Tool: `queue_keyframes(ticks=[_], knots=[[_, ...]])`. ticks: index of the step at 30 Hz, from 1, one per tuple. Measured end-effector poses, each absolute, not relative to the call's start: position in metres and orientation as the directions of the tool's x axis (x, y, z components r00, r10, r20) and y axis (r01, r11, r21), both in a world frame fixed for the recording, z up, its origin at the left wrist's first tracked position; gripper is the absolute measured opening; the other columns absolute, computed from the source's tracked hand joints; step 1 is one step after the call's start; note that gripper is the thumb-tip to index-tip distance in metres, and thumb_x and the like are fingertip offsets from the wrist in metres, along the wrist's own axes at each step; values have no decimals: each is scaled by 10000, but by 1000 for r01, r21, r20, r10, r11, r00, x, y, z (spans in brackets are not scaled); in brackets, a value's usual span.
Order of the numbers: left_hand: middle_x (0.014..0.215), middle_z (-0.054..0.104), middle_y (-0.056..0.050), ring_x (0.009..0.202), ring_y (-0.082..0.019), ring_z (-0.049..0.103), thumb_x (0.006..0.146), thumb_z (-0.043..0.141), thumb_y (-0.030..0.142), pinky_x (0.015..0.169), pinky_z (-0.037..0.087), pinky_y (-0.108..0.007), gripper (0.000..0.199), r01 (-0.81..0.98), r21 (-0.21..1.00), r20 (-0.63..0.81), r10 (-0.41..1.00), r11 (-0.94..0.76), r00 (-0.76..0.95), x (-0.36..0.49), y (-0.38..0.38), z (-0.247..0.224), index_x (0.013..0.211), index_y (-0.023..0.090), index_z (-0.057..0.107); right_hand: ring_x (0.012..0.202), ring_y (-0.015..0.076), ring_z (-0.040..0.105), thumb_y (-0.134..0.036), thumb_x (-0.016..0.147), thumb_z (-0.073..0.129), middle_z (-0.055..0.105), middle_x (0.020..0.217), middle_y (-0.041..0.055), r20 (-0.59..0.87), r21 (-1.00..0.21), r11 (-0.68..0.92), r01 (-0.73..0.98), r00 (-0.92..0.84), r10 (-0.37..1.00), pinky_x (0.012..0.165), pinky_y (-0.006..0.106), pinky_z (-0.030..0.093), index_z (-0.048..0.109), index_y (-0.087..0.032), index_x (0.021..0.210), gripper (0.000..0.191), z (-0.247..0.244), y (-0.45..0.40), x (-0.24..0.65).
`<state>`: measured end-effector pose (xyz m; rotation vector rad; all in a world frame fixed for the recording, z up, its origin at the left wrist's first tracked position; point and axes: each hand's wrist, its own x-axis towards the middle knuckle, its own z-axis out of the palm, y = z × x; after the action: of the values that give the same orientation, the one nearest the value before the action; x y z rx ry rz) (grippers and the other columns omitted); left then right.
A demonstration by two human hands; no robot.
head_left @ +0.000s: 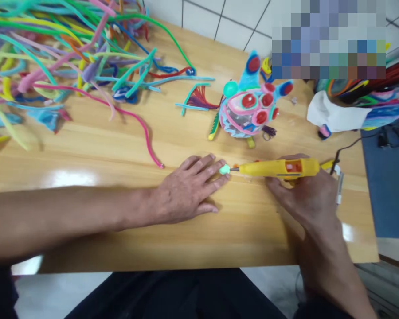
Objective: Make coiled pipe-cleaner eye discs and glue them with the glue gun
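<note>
My left hand (189, 190) lies palm down on the wooden table, its fingers spread. Two of its fingertips touch a small mint-green piece (224, 169). From the right, my right hand (306, 190) grips a yellow hot glue gun (269, 169), with the metal nozzle right at the edge of the green piece. Just beyond my hands stands a colourful craft creature (244, 104) with red eyes, blue horns and short green and yellow legs. A tassel with pipe-cleaner bits (201, 98) lies at its left side.
A big heap of coloured pipe cleaners (69, 57) covers the far left of the table (193, 243). One pink pipe cleaner (142, 124) reaches toward my left hand. White paper (335, 114) and more craft pieces lie at the far right. A black cable (347, 146) runs off the right edge.
</note>
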<state>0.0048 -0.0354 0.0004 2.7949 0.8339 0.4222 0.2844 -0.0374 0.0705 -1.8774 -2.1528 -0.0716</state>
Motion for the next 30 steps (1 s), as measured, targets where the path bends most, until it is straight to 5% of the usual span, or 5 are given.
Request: queue_keyframes(ticks=[5, 30], knots=[[1618, 466, -208, 1500, -427, 410, 1001, 540, 628, 1186, 365, -583, 733, 496, 292, 199, 559, -818, 805, 5, -35, 2, 1554, 151, 492, 759, 256, 722, -338, 827, 624, 753, 858, 75, 283, -42, 234, 971, -213, 935, 651, 348, 536, 653, -223, 947, 169, 65, -40, 288], [1621, 469, -195, 1497, -423, 414, 1012, 547, 607, 1193, 348, -558, 694, 507, 270, 185, 561, -818, 807, 5, -35, 4, 1502, 115, 537, 684, 222, 690, -273, 850, 587, 722, 785, 47, 316, 38, 371, 928, -364, 876, 587, 296, 479, 643, -212, 931, 116, 50, -35, 294]])
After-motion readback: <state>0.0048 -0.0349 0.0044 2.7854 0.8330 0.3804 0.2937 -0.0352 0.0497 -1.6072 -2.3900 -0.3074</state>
